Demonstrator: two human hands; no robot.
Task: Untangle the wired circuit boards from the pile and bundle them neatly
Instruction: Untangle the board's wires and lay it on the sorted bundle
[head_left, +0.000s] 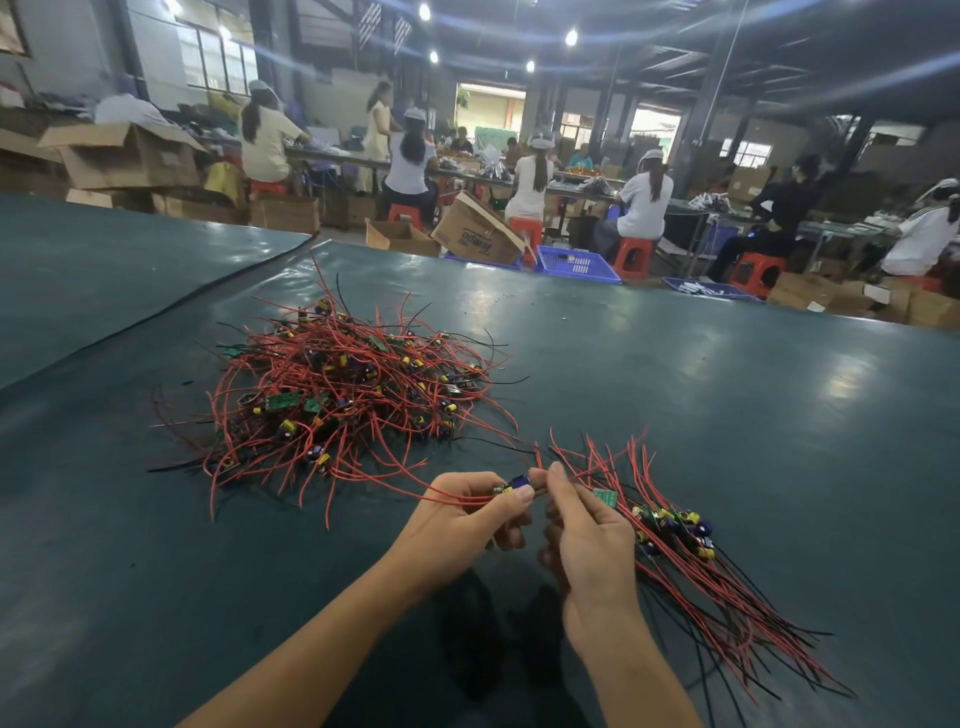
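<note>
Pile (343, 384) of wired circuit boards sits centre-left on the dark green surface (701, 374). It is a tangle of red and black wire with small green boards and yellow and blue parts mixed in.

Left hand (467, 512) is in front of the pile. Its grip is closed, thumb and fingers pinching one board (511, 487) that carries a blue capacitor (519, 480). Red leads (452, 500) run from that board leftward across the hand toward the pile.

Right hand (587, 540) is just beside the left, fingertips almost meeting it. Its grip looks closed on the red leads next to the board, thumb against index finger, but the fingers hide the exact contact.

Sorted bundle (680, 535) lies on the surface just right of the right hand. Its boards are grouped together, and its wires run roughly parallel, up-left and down-right. Bundle and pile lie apart.

Background: seated workers (644, 202) on red stools (631, 257), cardboard boxes (478, 234), blue crate (576, 265).
</note>
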